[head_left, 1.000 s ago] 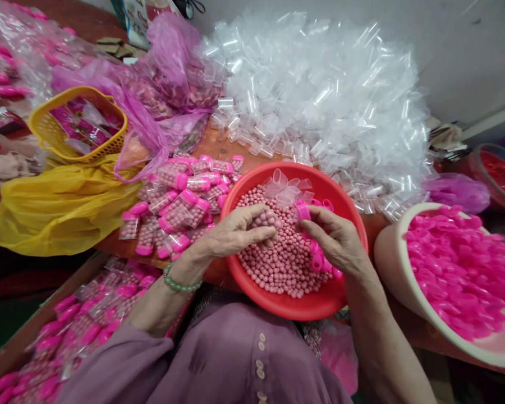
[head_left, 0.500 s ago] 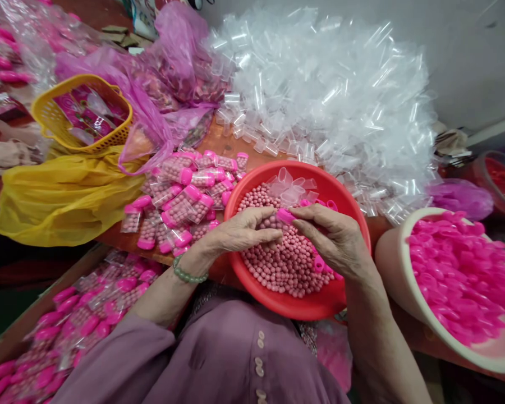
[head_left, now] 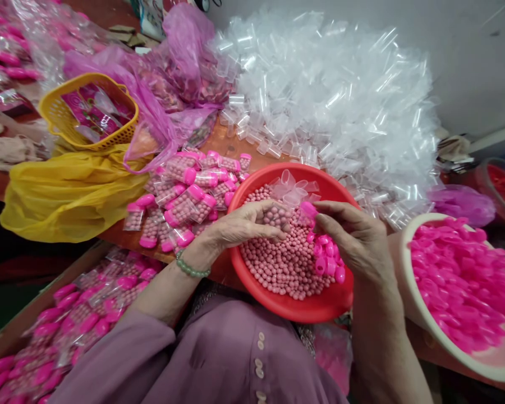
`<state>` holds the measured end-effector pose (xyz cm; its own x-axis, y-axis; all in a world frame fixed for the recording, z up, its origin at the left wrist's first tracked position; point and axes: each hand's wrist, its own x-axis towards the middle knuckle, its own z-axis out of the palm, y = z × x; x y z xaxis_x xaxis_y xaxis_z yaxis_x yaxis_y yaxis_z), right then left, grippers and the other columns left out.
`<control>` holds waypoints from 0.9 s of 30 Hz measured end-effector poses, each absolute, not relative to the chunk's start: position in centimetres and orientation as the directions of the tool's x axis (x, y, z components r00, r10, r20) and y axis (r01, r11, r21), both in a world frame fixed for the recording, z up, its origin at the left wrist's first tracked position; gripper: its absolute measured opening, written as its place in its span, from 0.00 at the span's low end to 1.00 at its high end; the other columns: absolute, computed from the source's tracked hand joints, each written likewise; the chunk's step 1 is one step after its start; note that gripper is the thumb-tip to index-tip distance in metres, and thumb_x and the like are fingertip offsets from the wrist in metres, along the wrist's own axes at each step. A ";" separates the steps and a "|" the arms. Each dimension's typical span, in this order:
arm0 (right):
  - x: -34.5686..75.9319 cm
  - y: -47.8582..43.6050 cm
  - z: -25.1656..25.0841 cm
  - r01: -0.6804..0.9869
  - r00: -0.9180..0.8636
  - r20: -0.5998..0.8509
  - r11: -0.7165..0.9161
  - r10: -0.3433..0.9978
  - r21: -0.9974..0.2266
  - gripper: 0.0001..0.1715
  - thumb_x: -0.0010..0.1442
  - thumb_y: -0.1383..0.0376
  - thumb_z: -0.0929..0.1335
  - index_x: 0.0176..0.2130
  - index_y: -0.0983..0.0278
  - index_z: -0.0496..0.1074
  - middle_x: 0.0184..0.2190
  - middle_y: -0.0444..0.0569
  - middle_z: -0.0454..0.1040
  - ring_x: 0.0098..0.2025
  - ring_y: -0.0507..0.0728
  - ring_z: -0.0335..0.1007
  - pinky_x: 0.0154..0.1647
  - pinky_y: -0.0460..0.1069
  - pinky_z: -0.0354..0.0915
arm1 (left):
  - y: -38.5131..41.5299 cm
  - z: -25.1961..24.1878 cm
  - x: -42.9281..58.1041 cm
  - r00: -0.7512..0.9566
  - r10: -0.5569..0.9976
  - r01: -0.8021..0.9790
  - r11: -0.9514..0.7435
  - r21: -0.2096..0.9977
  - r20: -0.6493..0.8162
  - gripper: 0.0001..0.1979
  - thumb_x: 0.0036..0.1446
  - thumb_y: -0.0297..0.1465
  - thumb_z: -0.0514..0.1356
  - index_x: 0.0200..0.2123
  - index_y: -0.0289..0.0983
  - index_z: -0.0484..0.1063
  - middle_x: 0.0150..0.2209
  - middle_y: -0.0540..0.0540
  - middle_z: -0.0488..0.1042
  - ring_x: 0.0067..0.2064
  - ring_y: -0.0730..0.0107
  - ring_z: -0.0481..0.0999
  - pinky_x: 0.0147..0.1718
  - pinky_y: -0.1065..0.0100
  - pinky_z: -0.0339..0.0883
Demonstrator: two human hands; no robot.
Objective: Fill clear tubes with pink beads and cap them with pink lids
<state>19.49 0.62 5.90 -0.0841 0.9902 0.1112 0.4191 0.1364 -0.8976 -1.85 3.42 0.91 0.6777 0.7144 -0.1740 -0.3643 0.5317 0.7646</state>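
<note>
My left hand (head_left: 246,224), with a green bead bracelet at the wrist, is closed round a small clear plastic container (head_left: 276,216) filled with pink beads. Between the thumb and fingers of my right hand (head_left: 351,230) is a bright pink cap (head_left: 308,211), a short way right of the container and apart from it. Both hands are over a red basin (head_left: 252,293). Loose pink beads (head_left: 292,266) fill much of the basin, with several pink caps (head_left: 328,255) on their right side and several clear containers (head_left: 293,188) at the back.
Capped containers of beads (head_left: 189,199) are piled left of the basin, and more lie in a box (head_left: 88,308) below. Behind rises a big heap of clear containers (head_left: 328,84). A cream bucket (head_left: 406,252) of pink caps stands at right, a yellow basket (head_left: 61,126) at far left.
My right hand has moved right with the pink cap, which was close to my left fingers and is now farther off. The bead-filled container in my left hand now shows more plainly.
</note>
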 end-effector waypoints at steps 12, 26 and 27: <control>17.4 -1.2 3.3 0.483 -0.268 0.164 0.280 0.949 -0.830 0.17 0.60 0.60 0.71 0.49 0.60 0.75 0.46 0.51 0.77 0.49 0.58 0.73 0.54 0.57 0.68 | 3.1 0.5 -0.7 0.366 0.908 -0.425 0.357 0.832 -0.203 0.21 0.38 0.27 0.73 0.37 0.32 0.70 0.31 0.52 0.72 0.33 0.79 0.71 0.39 0.72 0.66; 16.3 -1.0 3.5 0.531 -0.023 0.319 0.282 0.947 -0.799 0.11 0.58 0.61 0.72 0.42 0.60 0.77 0.36 0.48 0.80 0.38 0.57 0.78 0.42 0.53 0.75 | 2.8 0.7 -0.7 0.383 0.911 -0.365 0.300 0.881 -0.152 0.23 0.40 0.30 0.73 0.40 0.34 0.70 0.37 0.49 0.75 0.39 0.73 0.74 0.46 0.67 0.67; 16.0 -1.0 3.5 0.594 -0.112 0.353 0.347 0.929 -0.726 0.12 0.60 0.62 0.71 0.44 0.60 0.77 0.39 0.50 0.81 0.41 0.57 0.78 0.45 0.54 0.74 | 2.8 0.6 -0.7 0.388 0.910 -0.382 0.301 0.874 -0.144 0.22 0.41 0.29 0.73 0.39 0.34 0.71 0.36 0.49 0.75 0.39 0.73 0.74 0.46 0.68 0.68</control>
<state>15.99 -0.95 3.54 -0.1117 0.9290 0.3528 0.5941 0.3471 -0.7256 -0.66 2.78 0.61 0.3879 0.9103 -0.1443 -0.3819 0.3012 0.8737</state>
